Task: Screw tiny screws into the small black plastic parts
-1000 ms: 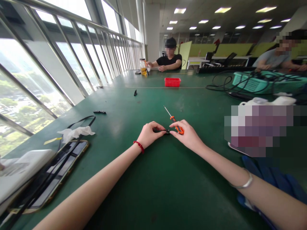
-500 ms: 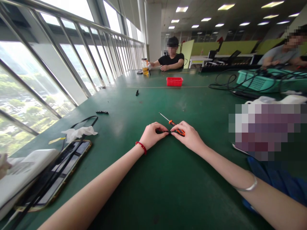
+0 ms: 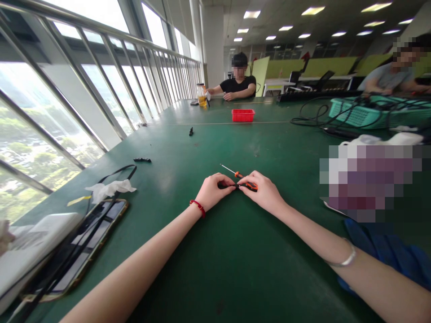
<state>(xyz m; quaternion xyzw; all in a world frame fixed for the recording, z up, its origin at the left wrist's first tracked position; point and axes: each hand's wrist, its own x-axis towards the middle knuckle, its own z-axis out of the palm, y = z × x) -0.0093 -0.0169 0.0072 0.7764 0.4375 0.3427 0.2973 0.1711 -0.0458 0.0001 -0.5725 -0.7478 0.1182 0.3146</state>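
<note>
My left hand and my right hand meet at the middle of the green table, fingers pinched together on a small black part between them. My right hand also holds an orange-handled screwdriver, whose thin shaft points away to the upper left. A red string is round my left wrist and a silver bangle round my right forearm.
A phone with a black strap and a crumpled tissue lie at the left. Small black parts and a red bin sit farther off. Teal baskets with cables are at right; blue cloth near my right arm. Two people sit at the far end.
The screwdriver's shaft has swung lower and further left in my right hand. Both hands stay pinched together on the small black part.
</note>
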